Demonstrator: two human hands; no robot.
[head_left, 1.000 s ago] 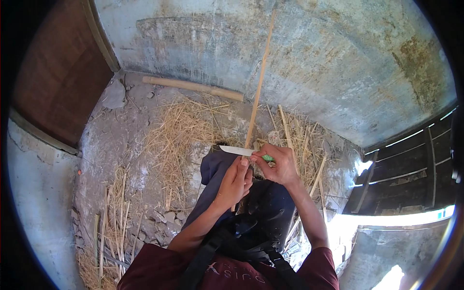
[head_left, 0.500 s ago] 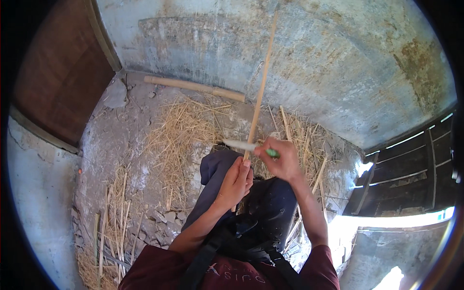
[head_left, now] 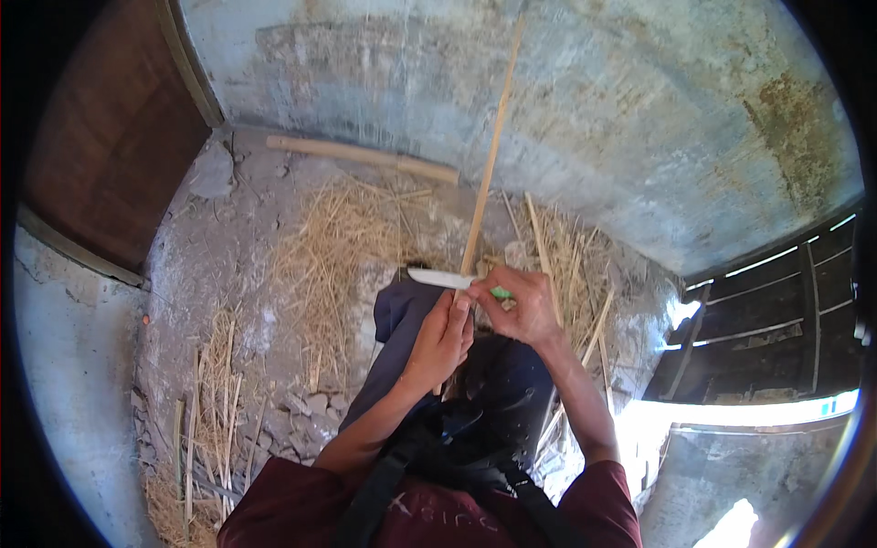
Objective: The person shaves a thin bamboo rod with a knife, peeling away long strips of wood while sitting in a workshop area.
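A long, thin bamboo strip slants away from my lap and up in front of the wall. Its near end is in my left hand, fingers wrapped round it and thumb on top. My right hand grips a knife by its green handle. The knife's pale blade points left and lies across the strip, just beyond my left fingertips. My right thumb and fingers are close to the left hand's fingertips. Below the hands are my legs in dark trousers.
Piles of shavings cover the ground ahead, with more strips at the left. A bamboo pole lies along the foot of the weathered wall. A brown door panel stands at far left, dark slats at right.
My right hand and the knife have moved slightly nearer to me along the strip, up to my left hand. The left hand keeps its hold on the strip.
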